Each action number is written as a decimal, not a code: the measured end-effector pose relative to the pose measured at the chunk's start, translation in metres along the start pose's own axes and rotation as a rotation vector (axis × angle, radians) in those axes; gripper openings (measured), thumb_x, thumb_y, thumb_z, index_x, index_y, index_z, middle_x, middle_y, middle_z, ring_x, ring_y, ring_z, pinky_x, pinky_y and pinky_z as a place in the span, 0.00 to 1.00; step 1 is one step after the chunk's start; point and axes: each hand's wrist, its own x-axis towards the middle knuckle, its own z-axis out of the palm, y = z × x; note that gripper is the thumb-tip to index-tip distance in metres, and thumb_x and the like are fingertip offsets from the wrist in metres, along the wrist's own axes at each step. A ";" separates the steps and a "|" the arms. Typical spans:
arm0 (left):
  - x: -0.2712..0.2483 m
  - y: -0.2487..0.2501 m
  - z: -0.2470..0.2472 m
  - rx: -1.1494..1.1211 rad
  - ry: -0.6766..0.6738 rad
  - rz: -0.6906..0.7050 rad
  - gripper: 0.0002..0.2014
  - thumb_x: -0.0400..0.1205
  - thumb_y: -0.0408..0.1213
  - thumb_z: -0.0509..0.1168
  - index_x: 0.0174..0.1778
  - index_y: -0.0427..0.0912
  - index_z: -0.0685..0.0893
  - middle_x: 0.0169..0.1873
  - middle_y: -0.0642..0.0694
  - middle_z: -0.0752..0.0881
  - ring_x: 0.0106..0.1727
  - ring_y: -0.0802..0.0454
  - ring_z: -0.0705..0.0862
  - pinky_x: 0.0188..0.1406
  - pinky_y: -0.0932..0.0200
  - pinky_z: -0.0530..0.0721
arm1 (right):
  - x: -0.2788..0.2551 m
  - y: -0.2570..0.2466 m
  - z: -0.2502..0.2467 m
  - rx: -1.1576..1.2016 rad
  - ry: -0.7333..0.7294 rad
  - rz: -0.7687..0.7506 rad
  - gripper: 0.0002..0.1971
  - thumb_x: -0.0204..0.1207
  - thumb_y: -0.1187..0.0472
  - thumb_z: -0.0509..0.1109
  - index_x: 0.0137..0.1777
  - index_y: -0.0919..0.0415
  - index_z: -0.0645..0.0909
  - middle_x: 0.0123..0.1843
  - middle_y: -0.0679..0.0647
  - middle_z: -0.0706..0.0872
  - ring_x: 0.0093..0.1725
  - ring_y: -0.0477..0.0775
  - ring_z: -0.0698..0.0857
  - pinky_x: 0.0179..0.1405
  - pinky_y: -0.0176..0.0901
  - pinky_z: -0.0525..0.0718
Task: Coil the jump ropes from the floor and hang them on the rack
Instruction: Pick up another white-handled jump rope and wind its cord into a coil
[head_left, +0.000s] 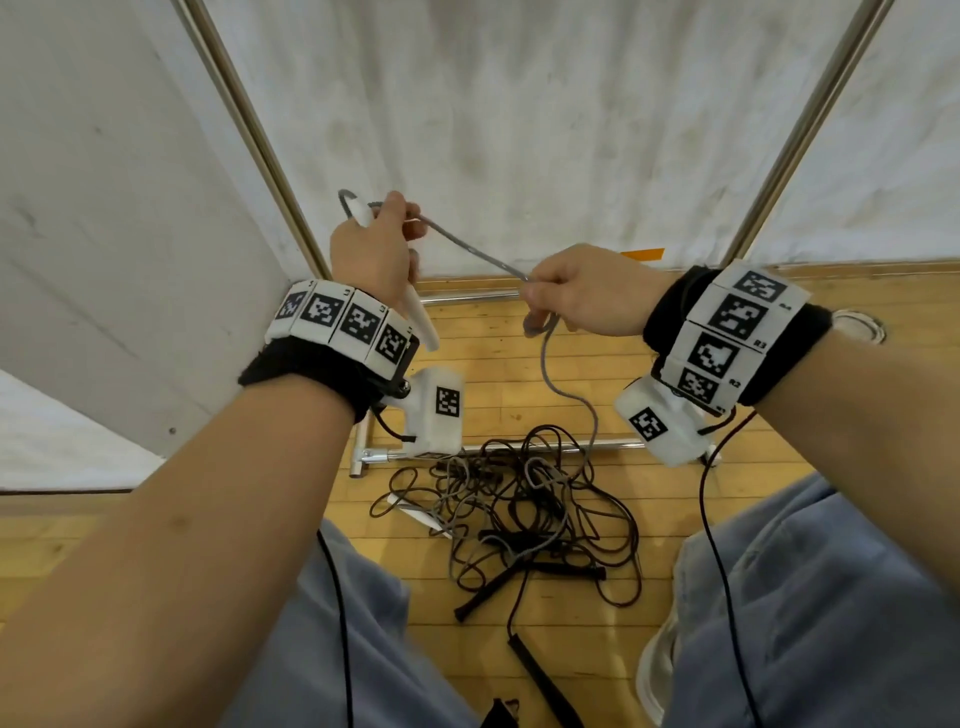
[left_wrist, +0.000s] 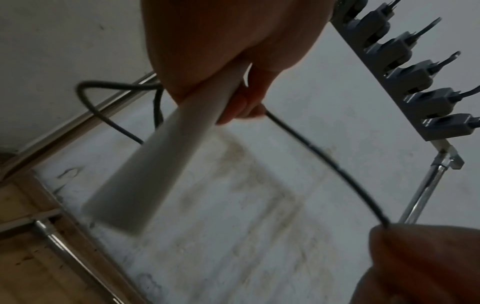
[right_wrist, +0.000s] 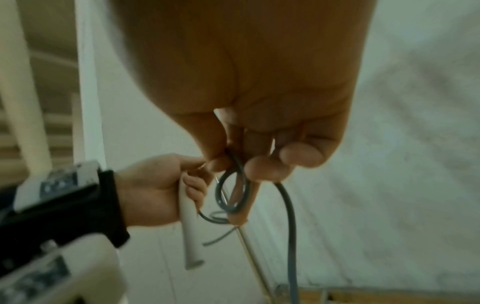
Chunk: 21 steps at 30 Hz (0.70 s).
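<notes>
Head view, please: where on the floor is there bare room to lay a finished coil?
Bare wooden floor lies beyond the rope tangle, between the two chrome base bars. Between the knees it is crowded with black handles and cords.

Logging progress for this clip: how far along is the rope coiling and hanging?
Early stage. Done: nothing visibly; the rack hooks that show hold no rope. In hand: the left hand grips the gray rope's white handle, and the right hand pinches the gray rope with one small loop formed. Left: the rest of that rope trails into the tangled pile on the floor, black ropes untouched.
</notes>
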 end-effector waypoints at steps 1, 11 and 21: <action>-0.001 -0.003 0.001 0.013 -0.095 -0.060 0.19 0.83 0.54 0.61 0.41 0.42 0.87 0.33 0.51 0.91 0.19 0.57 0.74 0.24 0.60 0.75 | 0.000 -0.002 0.000 0.085 0.040 -0.012 0.17 0.84 0.56 0.59 0.34 0.56 0.80 0.41 0.49 0.91 0.26 0.33 0.80 0.27 0.25 0.73; -0.040 -0.010 0.035 0.076 -0.892 -0.132 0.19 0.85 0.55 0.56 0.43 0.45 0.83 0.24 0.51 0.78 0.17 0.58 0.69 0.17 0.65 0.69 | 0.001 -0.014 -0.017 0.985 0.460 0.061 0.14 0.84 0.62 0.58 0.36 0.63 0.75 0.34 0.57 0.82 0.22 0.51 0.71 0.24 0.40 0.73; -0.029 -0.018 0.020 0.356 -0.682 -0.007 0.10 0.82 0.40 0.67 0.37 0.42 0.89 0.21 0.54 0.81 0.23 0.58 0.78 0.19 0.65 0.73 | 0.018 0.022 -0.044 1.326 0.688 0.247 0.10 0.81 0.68 0.62 0.38 0.67 0.77 0.33 0.57 0.79 0.25 0.49 0.83 0.32 0.39 0.85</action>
